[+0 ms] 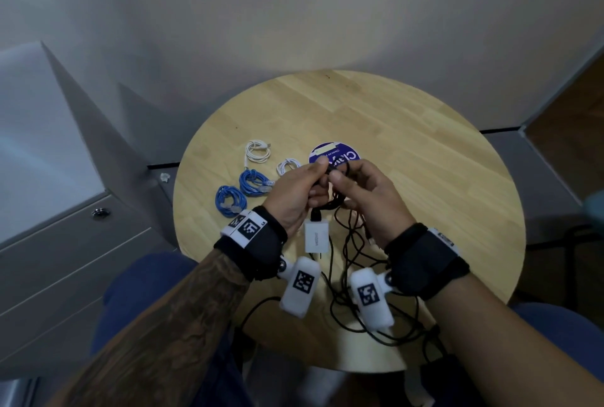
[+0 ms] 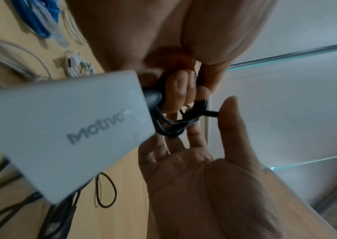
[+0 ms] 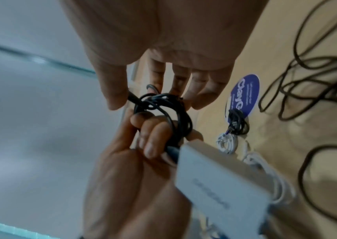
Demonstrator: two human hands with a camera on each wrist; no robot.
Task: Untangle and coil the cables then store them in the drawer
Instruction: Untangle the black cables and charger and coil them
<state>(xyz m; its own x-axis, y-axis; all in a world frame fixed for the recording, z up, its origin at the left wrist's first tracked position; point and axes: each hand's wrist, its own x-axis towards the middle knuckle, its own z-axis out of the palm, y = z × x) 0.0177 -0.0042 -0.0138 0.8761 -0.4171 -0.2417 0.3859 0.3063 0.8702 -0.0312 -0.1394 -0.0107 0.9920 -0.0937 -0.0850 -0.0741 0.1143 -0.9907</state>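
Observation:
Both hands are raised over the round wooden table [image 1: 408, 145]. My left hand [image 1: 315, 179] grips a small coil of black cable [image 1: 330, 203], its fingers [image 3: 149, 139] curled through the loops [image 3: 163, 105]. A white power adapter [image 1: 316, 237] hangs from that coil below the left palm, large in the left wrist view [image 2: 61, 132]. My right hand [image 1: 341, 181] pinches the cable's free end at the coil, thumb [image 3: 114, 93] against the plug. More loose black cable [image 1: 356, 279] trails down between my wrists onto the table.
Two blue coiled cables [image 1: 230, 200] [image 1: 255, 181] and two white coiled cables [image 1: 258, 151] [image 1: 287, 166] lie on the table's left side. A purple round disc [image 1: 338, 153] lies behind my hands. A grey drawer cabinet [image 1: 65, 243] with a lock [image 1: 100, 212] stands to the left.

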